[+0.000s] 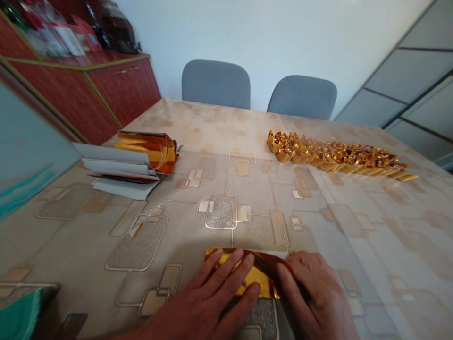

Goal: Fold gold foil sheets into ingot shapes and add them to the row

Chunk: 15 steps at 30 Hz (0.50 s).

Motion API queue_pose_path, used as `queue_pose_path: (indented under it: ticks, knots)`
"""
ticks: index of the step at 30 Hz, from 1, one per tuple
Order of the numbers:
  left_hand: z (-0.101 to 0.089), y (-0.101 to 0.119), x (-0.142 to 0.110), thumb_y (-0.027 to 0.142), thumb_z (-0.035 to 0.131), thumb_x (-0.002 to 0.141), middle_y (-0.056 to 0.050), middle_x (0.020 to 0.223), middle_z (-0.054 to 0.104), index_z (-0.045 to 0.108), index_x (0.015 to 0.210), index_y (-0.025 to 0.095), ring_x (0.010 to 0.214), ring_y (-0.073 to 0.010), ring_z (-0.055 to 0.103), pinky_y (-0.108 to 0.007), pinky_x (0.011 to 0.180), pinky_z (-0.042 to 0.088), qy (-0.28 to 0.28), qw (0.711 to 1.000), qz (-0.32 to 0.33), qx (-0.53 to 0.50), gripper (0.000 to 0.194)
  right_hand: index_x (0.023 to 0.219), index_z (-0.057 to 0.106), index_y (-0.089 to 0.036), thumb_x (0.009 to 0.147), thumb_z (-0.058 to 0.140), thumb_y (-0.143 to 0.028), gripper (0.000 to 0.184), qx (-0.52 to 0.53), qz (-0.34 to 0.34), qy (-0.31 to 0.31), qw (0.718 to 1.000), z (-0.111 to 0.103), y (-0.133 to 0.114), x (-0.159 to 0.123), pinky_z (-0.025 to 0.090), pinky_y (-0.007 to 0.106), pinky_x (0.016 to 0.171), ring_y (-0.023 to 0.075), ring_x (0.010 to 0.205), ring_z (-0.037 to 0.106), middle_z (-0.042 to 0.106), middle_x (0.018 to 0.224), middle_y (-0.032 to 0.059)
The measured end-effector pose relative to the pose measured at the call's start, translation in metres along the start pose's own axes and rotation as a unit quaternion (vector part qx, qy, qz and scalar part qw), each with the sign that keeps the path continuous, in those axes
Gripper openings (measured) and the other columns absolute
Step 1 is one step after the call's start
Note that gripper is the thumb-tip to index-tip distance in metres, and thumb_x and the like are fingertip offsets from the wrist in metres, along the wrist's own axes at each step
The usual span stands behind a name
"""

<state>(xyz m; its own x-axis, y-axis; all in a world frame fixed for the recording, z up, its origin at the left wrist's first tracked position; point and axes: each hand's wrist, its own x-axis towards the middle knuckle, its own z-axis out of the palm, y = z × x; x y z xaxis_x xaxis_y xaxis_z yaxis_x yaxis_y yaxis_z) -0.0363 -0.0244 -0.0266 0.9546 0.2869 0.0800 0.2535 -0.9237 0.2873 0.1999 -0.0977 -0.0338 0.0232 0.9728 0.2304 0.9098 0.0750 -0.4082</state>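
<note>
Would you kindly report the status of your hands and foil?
Left hand spread on foil; right hand at its right end. Foil's far edge looks curled. Sheet stack and gold row beyond, apart from both hands.

Ahead of our hands (221, 290), we could pass over mid-tabletop (191, 189) between foil-paper stack (161, 150), left, and folded gold-foil row (336, 158), right; chair backs (216, 85) block beyond.
</note>
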Motion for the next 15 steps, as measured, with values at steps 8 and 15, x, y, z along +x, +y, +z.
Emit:
queue_pose_path:
  ticks: [8,15]
  knots:
    - [0.007,-0.003,-0.005,0.014,0.054,0.095,-0.007,0.153,0.041,0.036,0.149,0.029,0.145,-0.0227,0.032,-0.043,0.121,0.023,0.018,1.000,0.012,0.011,0.060,0.066,0.051,-0.022,0.094,0.051,-0.032,0.030,-0.040,0.033,0.053,0.997,0.011,0.002,-0.004,0.036,0.036,0.064,0.0223,0.070,0.051,0.057,0.069,0.0046]
    - [0.001,-0.004,-0.003,0.016,0.054,0.095,-0.009,0.151,0.044,0.040,0.146,0.026,0.144,-0.0246,0.035,-0.046,0.119,0.025,-0.005,0.999,0.030,0.017,0.054,0.071,0.051,-0.023,0.093,0.052,-0.027,0.022,-0.029,-0.010,0.072,0.997,0.014,0.005,-0.008,0.040,0.044,0.080,0.0212,0.069,0.050,0.054,0.069,0.0020]
